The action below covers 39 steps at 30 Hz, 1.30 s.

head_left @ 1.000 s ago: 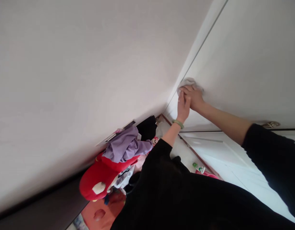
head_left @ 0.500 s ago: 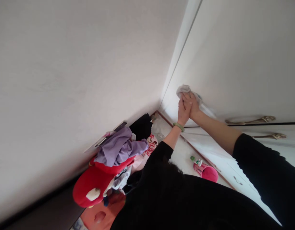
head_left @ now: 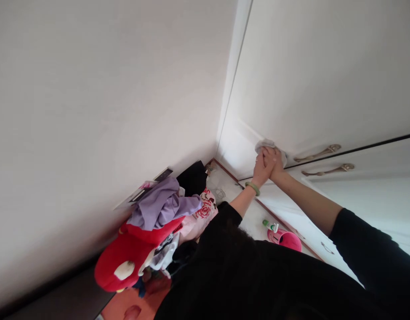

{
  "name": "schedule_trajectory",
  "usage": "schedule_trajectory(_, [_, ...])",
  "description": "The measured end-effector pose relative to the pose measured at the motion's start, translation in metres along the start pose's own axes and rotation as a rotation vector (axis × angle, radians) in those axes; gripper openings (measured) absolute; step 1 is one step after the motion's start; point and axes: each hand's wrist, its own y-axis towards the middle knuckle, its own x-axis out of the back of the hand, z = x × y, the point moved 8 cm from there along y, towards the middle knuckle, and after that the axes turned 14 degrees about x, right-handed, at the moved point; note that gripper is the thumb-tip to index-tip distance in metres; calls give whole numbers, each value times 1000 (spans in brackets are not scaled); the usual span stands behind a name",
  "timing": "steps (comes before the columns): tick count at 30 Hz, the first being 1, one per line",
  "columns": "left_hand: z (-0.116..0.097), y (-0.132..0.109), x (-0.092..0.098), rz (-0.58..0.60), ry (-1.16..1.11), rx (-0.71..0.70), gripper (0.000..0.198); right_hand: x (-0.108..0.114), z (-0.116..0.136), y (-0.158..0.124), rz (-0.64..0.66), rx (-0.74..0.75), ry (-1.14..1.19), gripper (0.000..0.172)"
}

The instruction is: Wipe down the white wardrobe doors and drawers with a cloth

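Observation:
My right hand (head_left: pixel 277 165) presses a crumpled greyish-white cloth (head_left: pixel 265 144) against a white cabinet door (head_left: pixel 308 89), low down by the dark gap between two doors. Over the back of it lies my left hand (head_left: pixel 260 169), its fingers stretched out towards the cloth. A pale green bangle (head_left: pixel 252 188) is round the left wrist. Part of the cloth is hidden beneath the hands. Two ornate metal handles, an upper handle (head_left: pixel 317 153) and a lower handle (head_left: pixel 328 170), are just right of the hands.
A plain wall (head_left: pixel 108 89) meets the cabinet at a corner. Below left is a pile with a purple cloth (head_left: pixel 163 206), a red plush toy (head_left: pixel 125 258) and a rose-patterned fabric (head_left: pixel 205 211). A pink bin (head_left: pixel 290 241) and a green-and-white bottle (head_left: pixel 270 226) stand below the arms.
Both hands have slid the cloth down the door, closer to the gap and the handles. The camera view has shifted and tilted a little.

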Motion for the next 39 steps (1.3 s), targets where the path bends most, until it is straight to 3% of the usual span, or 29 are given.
schedule_trajectory(3, [-9,-13,7,1,17,-33,74,10,1,-10,-22,-23,8,45])
schedule_trajectory(5, [-30,-20,26,-59,-46,-140,75,29,10,-1,-50,26,21,41])
schedule_trajectory(8, [-73,-21,69,-196,-160,-305,83,78,35,39,-146,160,22,43])
schedule_trajectory(12, [-117,-3,121,-311,-225,-349,86,138,56,112,-307,214,-24,46])
schedule_trajectory(15, [-124,8,143,-342,-268,-328,83,142,50,152,-369,153,-58,51])
schedule_trajectory(18, [-110,9,147,-332,-287,-269,81,113,49,167,-350,198,-46,55])
schedule_trajectory(22, [-81,5,141,-293,-279,-188,84,71,49,168,-241,187,-37,55])
schedule_trajectory(27, [-61,21,122,-223,-187,-146,90,54,43,142,-219,150,-48,52])
schedule_trajectory(32, [-46,37,63,-96,-83,-107,85,31,21,67,-128,46,9,57])
schedule_trajectory(36, [-24,16,12,12,-1,-63,76,11,1,4,-121,-46,68,58])
schedule_trajectory(39, [-10,-6,-11,88,31,-32,73,-2,-10,-28,-121,-121,146,56])
